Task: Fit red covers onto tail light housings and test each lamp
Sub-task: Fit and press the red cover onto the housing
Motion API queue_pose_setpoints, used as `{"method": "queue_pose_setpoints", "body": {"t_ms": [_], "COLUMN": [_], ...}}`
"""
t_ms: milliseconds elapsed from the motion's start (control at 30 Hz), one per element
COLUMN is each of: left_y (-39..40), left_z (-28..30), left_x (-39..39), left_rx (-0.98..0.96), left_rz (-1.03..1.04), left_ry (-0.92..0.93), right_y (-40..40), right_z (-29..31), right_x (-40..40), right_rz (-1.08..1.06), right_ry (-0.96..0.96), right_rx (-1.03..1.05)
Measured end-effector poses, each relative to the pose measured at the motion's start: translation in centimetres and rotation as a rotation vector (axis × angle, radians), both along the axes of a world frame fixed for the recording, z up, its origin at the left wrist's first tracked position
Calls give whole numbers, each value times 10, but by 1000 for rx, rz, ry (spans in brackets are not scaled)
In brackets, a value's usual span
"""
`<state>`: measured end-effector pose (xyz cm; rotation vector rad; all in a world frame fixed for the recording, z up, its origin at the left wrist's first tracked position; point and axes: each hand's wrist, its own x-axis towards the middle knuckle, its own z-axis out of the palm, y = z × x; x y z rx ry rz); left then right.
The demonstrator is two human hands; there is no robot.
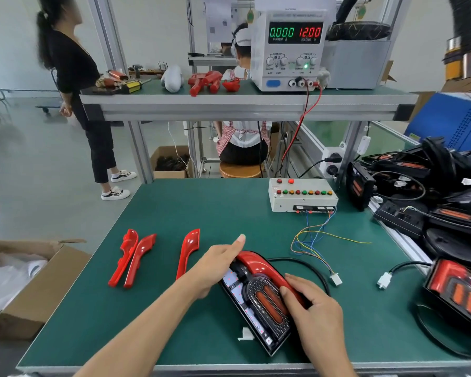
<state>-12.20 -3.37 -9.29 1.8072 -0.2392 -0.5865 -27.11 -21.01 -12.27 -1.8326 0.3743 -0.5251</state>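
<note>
A black tail light housing (pixel 259 308) lies on the green mat in front of me, with a red cover (pixel 259 265) along its upper right edge. My left hand (pixel 218 265) presses on the cover's curved top end, thumb raised. My right hand (pixel 310 308) grips the cover's lower right side and the housing edge. Three loose red covers lie to the left: a pair (pixel 131 257) side by side and one alone (pixel 189 250). A control box (pixel 302 194) with coloured buttons sits at the back, and its thin wires end in a white connector (pixel 336 279).
A finished lamp (pixel 457 292) with a black cable and white plug (pixel 384 280) lies at the right. A pile of black housings (pixel 419 194) fills the right rail. A power supply (pixel 291 50) on the shelf reads 12.00 V. A cardboard box (pixel 25 281) stands left. Two people are behind the bench.
</note>
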Motion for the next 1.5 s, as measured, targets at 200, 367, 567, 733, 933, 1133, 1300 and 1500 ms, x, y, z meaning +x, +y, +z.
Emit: {"method": "queue_pose_setpoints", "body": {"t_ms": [200, 367, 567, 733, 933, 1133, 1300, 1500], "left_y": [3, 6, 8, 7, 3, 2, 4, 5], "left_z": [-2, -1, -1, 1, 2, 2, 7, 6], "left_x": [-3, -5, -9, -11, -14, -18, -17, -19], "left_rx": [-32, -16, -39, -42, -61, -106, -182, -278], "left_rz": [-19, -36, 4, 25, 52, 69, 77, 133], "left_ry": [-92, -82, -59, -41, -32, -26, -55, -35], "right_y": [-4, -2, -6, -7, -10, -8, -24, -27], "right_z": [-1, -2, -3, -1, -5, -3, 7, 12], "right_x": [-2, -6, -11, -6, -9, -12, -1, 6], "right_rz": [0, 23, 57, 67, 63, 57, 186, 258], "right_ry": [6, -7, -54, -39, -40, -7, 154, 217], "right_rx": [-9, -73, -258, -278, -210, 95, 234, 283]}}
